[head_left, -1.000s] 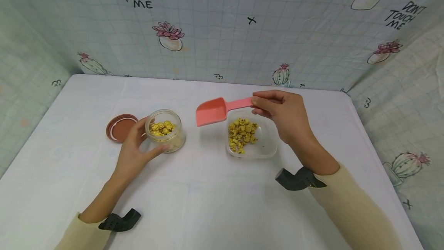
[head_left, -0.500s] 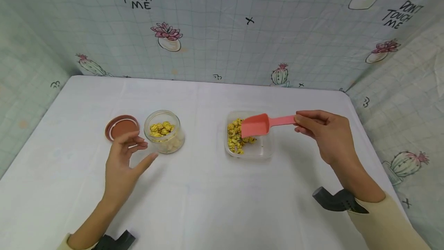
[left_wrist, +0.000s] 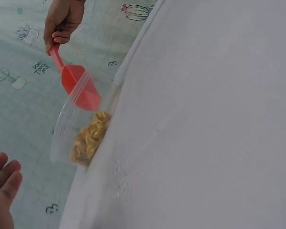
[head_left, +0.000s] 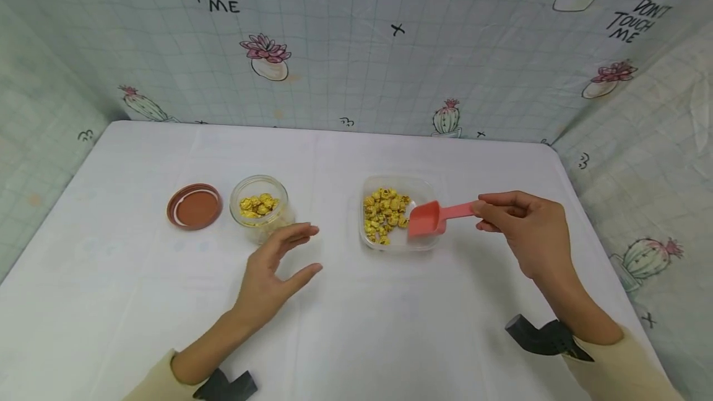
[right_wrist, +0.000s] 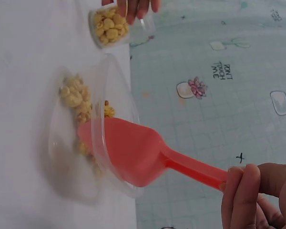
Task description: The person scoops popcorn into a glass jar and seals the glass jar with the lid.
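Note:
A clear plastic container [head_left: 409, 245] holds yellow popcorn [head_left: 384, 210] heaped toward its left side. My right hand [head_left: 526, 228] pinches the end of the handle of a red scoop [head_left: 427, 219]. In the right wrist view the scoop [right_wrist: 138, 150] dips inside the container wall, its tip against the popcorn [right_wrist: 76, 95]. Between the jar and the container, my left hand [head_left: 273, 277] hovers over the table with fingers and thumb spread apart, holding nothing. Just behind it stands a glass jar [head_left: 259, 184] with more popcorn inside, partly covered by that hand.
A brown lid [head_left: 194, 206] lies on the white table [head_left: 356, 333] to the left of the jar. Behind the table hangs a patterned cloth [head_left: 334, 48], with more cloth at both sides.
My left hand has let go of the jar and moved right, toward the container. The right hand has moved right and down, lowering the scoop into the container.

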The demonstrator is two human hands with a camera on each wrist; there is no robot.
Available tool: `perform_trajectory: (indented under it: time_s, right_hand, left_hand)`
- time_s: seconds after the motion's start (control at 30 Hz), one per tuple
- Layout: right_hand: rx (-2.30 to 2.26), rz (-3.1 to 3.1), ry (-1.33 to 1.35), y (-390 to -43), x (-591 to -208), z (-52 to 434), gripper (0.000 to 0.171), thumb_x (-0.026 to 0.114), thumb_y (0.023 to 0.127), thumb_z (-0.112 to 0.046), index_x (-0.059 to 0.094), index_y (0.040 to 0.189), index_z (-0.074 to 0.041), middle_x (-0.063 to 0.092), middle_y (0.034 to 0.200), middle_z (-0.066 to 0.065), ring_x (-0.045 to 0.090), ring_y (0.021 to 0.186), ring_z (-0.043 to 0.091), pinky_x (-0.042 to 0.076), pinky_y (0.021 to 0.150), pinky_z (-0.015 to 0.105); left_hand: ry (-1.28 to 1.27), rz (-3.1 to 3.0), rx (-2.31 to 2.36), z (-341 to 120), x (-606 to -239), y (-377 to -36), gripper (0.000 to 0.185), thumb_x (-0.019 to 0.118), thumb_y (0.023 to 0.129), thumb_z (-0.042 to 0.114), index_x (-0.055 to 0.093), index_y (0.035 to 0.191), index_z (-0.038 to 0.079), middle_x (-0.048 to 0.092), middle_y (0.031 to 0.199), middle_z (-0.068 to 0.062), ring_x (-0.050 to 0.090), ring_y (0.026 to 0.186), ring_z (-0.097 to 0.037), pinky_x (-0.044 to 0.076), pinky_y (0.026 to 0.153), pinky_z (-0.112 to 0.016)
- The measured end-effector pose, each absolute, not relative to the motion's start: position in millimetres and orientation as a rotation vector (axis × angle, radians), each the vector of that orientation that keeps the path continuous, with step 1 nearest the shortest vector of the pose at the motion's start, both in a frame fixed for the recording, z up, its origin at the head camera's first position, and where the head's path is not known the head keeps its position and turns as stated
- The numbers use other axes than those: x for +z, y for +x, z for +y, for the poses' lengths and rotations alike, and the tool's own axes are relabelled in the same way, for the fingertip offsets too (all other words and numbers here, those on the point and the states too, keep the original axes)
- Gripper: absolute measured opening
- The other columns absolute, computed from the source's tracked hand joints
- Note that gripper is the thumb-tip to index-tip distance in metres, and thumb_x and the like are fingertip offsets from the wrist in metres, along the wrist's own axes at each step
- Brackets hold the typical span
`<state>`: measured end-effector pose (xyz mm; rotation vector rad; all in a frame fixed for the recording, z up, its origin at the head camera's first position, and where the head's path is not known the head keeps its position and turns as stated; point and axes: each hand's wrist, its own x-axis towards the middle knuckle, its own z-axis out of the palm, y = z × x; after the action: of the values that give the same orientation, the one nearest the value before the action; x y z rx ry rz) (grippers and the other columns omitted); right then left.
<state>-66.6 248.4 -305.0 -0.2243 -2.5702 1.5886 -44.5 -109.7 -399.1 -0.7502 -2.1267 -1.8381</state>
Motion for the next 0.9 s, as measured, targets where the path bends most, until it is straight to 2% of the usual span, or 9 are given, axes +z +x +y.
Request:
perform_trajectory:
  time_s: [0.1,0.27,0.37,0.57,0.67,0.77,0.9]
  right_hand:
    - [1.399,-2.648,-0.176,-64.7,-307.2,242.2,0.040,0.075,0.084,-0.034,0.071,0.108,-0.003,0.072,0.085,0.005,0.070,0.069,0.015,0.055,0.067,0.017]
    - [1.285,-2.683,-0.163,-62.9,-313.6,234.7,0.037,0.074,0.083,-0.040,0.073,0.103,-0.008,0.072,0.083,0.006,0.069,0.067,0.013,0.045,0.049,0.024]
    - [1.302,-2.678,-0.188,-60.9,-320.7,232.6,0.039,0.073,0.083,-0.041,0.072,0.103,-0.008,0.072,0.083,0.006,0.070,0.068,0.013,0.040,0.045,0.026]
    - [1.407,-2.597,-0.322,-54.4,-334.9,231.4,0.042,0.074,0.082,-0.040,0.071,0.107,-0.006,0.072,0.087,0.008,0.070,0.069,0.013,0.041,0.042,0.022]
    - [1.483,-2.532,-0.384,-52.6,-341.1,230.3,0.042,0.075,0.082,-0.037,0.070,0.108,-0.005,0.072,0.087,0.007,0.070,0.069,0.014,0.031,0.035,0.024]
    - [1.547,-2.478,-0.446,-52.6,-348.3,229.2,0.043,0.077,0.080,-0.036,0.070,0.108,-0.004,0.072,0.085,0.006,0.071,0.071,0.017,0.021,0.035,0.029]
    - [1.581,-2.459,-0.475,-53.8,-356.2,229.6,0.043,0.077,0.080,-0.035,0.069,0.109,-0.004,0.072,0.086,0.008,0.071,0.073,0.021,0.023,0.034,0.026]
  left_hand:
    - [-0.739,-2.231,-1.838,-93.7,-401.3,-56.5,0.066,0.076,0.078,-0.004,0.047,0.136,0.004,0.054,0.133,-0.010,0.050,0.124,-0.022,0.040,0.104,-0.032]
    - [-0.711,-2.359,-1.808,-70.5,-408.3,-74.4,0.077,0.080,0.079,0.011,0.038,0.144,0.006,0.044,0.144,-0.009,0.041,0.132,-0.020,0.035,0.108,-0.029]
    - [-0.671,-2.449,-1.786,-60.2,-414.9,-81.0,0.085,0.081,0.078,0.017,0.034,0.147,0.007,0.038,0.148,-0.009,0.038,0.134,-0.019,0.033,0.108,-0.026]
    - [-0.629,-2.522,-1.820,-48.0,-424.3,-86.7,0.090,0.082,0.077,0.017,0.029,0.150,0.005,0.033,0.151,-0.008,0.035,0.136,-0.018,0.034,0.108,-0.025]
    - [-0.628,-2.531,-1.836,-44.7,-425.4,-88.1,0.090,0.081,0.078,0.017,0.028,0.150,0.006,0.031,0.152,-0.006,0.034,0.136,-0.015,0.033,0.108,-0.023]
    - [-0.636,-2.525,-1.845,-42.1,-425.9,-88.9,0.089,0.079,0.080,0.019,0.027,0.151,0.006,0.029,0.153,-0.005,0.034,0.136,-0.015,0.032,0.107,-0.022]
    - [-0.660,-2.509,-1.845,-40.0,-426.9,-88.8,0.085,0.076,0.083,0.022,0.027,0.151,0.008,0.029,0.153,-0.005,0.035,0.135,-0.019,0.033,0.106,-0.021]
